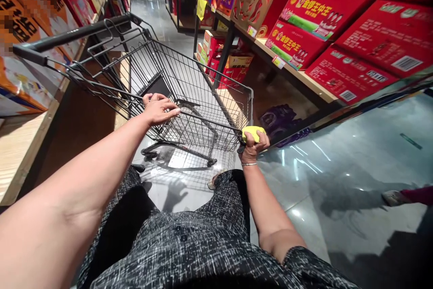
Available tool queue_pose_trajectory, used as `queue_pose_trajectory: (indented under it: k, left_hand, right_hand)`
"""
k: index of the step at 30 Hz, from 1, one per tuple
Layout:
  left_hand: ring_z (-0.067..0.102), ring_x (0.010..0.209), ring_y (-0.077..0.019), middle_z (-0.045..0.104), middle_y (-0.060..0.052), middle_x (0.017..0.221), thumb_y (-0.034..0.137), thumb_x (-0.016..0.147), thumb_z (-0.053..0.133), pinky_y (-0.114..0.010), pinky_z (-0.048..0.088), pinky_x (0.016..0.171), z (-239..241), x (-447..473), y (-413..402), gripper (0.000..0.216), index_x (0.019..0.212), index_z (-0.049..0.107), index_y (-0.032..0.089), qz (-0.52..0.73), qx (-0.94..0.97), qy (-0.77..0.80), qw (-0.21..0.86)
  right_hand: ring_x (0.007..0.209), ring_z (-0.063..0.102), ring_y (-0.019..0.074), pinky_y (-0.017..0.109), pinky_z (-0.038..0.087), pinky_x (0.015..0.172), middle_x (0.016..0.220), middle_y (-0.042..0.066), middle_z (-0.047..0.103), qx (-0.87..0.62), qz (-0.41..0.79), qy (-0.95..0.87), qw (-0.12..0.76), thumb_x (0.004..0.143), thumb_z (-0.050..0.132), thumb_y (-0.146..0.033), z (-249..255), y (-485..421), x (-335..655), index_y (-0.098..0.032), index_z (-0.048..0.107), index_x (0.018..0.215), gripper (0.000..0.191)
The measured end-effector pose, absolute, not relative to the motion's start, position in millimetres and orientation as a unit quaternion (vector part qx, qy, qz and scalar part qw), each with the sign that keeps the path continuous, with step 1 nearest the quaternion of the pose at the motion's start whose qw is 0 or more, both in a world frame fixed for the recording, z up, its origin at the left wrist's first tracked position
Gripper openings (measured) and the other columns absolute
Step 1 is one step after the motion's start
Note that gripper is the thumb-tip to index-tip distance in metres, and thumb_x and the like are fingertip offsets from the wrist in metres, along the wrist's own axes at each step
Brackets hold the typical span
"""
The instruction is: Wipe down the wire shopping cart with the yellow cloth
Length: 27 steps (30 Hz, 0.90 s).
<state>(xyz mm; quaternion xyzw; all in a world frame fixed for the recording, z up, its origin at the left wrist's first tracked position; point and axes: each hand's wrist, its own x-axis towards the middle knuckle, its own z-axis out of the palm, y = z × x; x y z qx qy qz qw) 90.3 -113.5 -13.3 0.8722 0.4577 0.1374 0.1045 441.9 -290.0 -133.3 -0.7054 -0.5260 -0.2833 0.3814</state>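
Note:
A black wire shopping cart (189, 81) stands in the aisle in front of me, its basket holding nothing I can see. My left hand (158, 108) rests on the cart's near rim with the fingers stretched out flat along the wire. My right hand (253, 142) is closed around a small yellow cloth or sponge (252, 132), pressed against the cart's right front corner. A thin bracelet sits on my right wrist.
Shelves of red gift boxes (324, 14) line the right side, and orange and red boxes (30, 23) fill the left shelf. The glossy grey floor (338, 167) runs down the aisle. Another person's shoe (394, 197) shows at the right edge.

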Motion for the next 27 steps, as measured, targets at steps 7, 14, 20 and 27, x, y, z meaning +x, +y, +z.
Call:
queue_pose_trajectory:
  k: [7, 14, 20, 27]
  left_hand:
    - [0.042, 0.124, -0.0317, 0.07, 0.0, 0.106, 0.065, 0.088, 0.042, -0.055, 0.012, 0.11, -15, 90, -113, 0.047, 0.099, 0.075, 0.035, 0.147, 0.871, 0.458, 0.098]
    - [0.042, 0.124, -0.0311, 0.07, -0.001, 0.107, 0.064, 0.089, 0.043, -0.055, 0.011, 0.11, -14, 91, -115, 0.046, 0.1, 0.075, 0.034, 0.146, 0.87, 0.46, 0.102]
    - [0.04, 0.125, -0.0319, 0.069, -0.002, 0.107, 0.067, 0.086, 0.046, -0.053, 0.012, 0.109, -16, 92, -111, 0.047, 0.101, 0.075, 0.034, 0.141, 0.873, 0.455, 0.103]
    - [0.04, 0.125, -0.0315, 0.069, -0.001, 0.109, 0.067, 0.083, 0.051, -0.053, 0.012, 0.11, -15, 93, -110, 0.045, 0.102, 0.074, 0.034, 0.129, 0.875, 0.457, 0.097]
  right_hand:
    - [0.128, 0.037, 0.037, 0.059, 0.047, 0.096, 0.136, 0.019, 0.032, -0.744, -0.198, -0.5, 0.397, 0.089, 0.052, -0.02, -137, -293, 424, -0.026, 0.043, 0.134, 0.046]
    - [0.129, 0.036, 0.0364, 0.061, 0.042, 0.1, 0.136, 0.019, 0.032, -0.76, -0.142, -0.498, 0.392, 0.087, 0.052, -0.02, -168, -305, 428, -0.025, 0.049, 0.122, 0.035]
    - [0.125, 0.036, 0.0368, 0.059, 0.041, 0.101, 0.133, 0.016, 0.031, -0.778, -0.061, -0.54, 0.316, 0.066, 0.054, -0.009, -210, -307, 420, -0.022, 0.055, 0.112, 0.048]
    - [0.115, 0.045, 0.0314, 0.049, 0.046, 0.097, 0.128, 0.013, 0.042, -0.773, -0.029, -0.586, 0.242, 0.064, 0.057, -0.007, -174, -312, 419, -0.023, 0.063, 0.111, 0.05]
